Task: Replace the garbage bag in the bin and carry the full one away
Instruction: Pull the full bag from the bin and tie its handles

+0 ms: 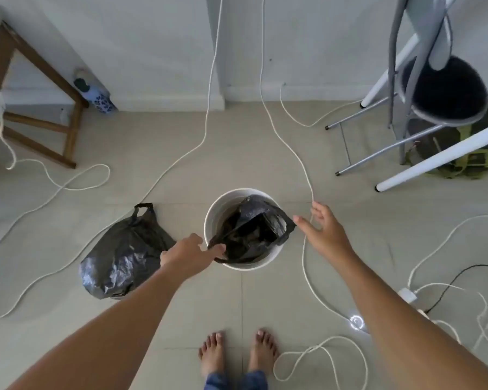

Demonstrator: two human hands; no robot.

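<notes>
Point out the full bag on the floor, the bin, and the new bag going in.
full bag (124, 254): head view, crumpled middle.
bin (213, 215): head view, bare left rim.
new bag (254, 229): head view, dark plastic inside the bin.

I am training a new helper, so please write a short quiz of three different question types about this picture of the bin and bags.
1. True or false: the full black bag lies on the floor, outside the white bin.
2. Which hand grips the new bag at the bin's rim? A) left B) right
3. Fill in: the right hand's fingers are ____.

Key: 1 true. 2 A, the left hand. 3 spread open, gripping nothing.
</notes>
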